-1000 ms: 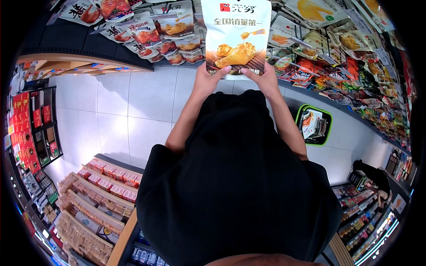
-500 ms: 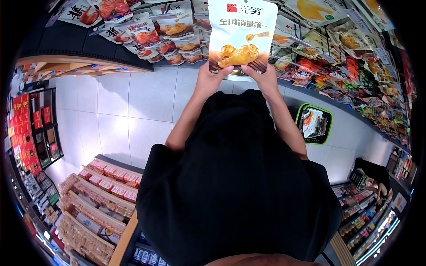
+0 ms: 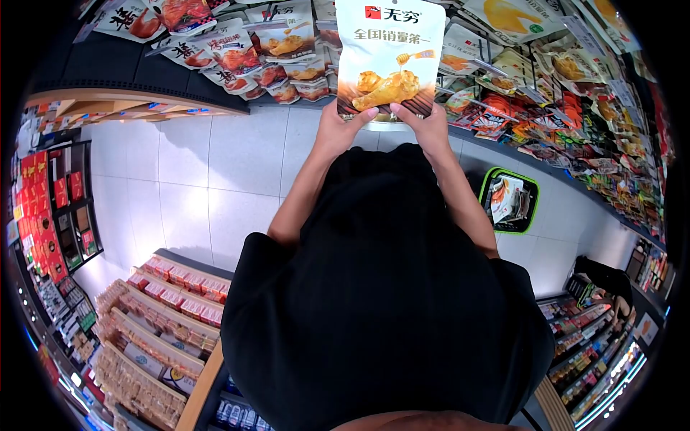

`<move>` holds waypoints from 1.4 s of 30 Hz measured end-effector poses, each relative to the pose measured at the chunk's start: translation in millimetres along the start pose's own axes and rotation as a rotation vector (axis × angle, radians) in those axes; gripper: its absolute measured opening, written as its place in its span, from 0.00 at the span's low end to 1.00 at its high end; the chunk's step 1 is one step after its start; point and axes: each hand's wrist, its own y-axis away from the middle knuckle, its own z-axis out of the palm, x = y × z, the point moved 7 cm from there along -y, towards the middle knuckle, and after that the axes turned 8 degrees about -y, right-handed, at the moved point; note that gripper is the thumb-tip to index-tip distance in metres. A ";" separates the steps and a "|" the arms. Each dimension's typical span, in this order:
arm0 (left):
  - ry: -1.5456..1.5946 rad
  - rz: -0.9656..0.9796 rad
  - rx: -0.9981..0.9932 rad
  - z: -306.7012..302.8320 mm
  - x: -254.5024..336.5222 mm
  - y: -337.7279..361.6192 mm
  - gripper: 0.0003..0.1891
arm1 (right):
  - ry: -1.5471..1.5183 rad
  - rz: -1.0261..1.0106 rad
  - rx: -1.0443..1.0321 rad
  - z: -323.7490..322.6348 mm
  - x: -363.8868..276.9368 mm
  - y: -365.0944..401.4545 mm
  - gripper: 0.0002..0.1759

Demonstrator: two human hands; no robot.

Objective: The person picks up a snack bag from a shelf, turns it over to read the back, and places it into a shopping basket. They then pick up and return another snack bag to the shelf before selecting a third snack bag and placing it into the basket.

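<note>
A white and brown snack pouch [image 3: 388,65] with a picture of chicken drumsticks is held upright in front of the shelf, its printed front facing me. My left hand [image 3: 341,129] grips its lower left corner, thumb pressed on the front. At the lower right corner my right hand [image 3: 425,128] grips it the same way. The fingers behind the pouch are hidden. Just beyond it hang similar pouches [image 3: 286,44] on the shelf hooks.
A black basket with a green rim [image 3: 535,197] stands on the floor to my right, with packets inside. Hanging snack packets [image 3: 496,115] line the shelf ahead. Behind me on the left is a tiered wooden display [image 3: 154,323]. Another person [image 3: 607,284] is at the far right.
The pouch and both hands stay almost where they were, with only a very slight shift. At the far right, the other person has moved a little.
</note>
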 end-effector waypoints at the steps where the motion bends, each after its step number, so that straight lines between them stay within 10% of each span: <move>1: -0.005 0.007 0.004 -0.2 1.6 0.1 0.18 | 0.000 0.000 0.000 0.1 1.2 -0.1 0.18; 42: -0.042 -0.001 -0.125 -0.6 2.6 -3.9 0.23 | -0.013 0.081 -0.065 -6.9 6.8 -8.4 0.20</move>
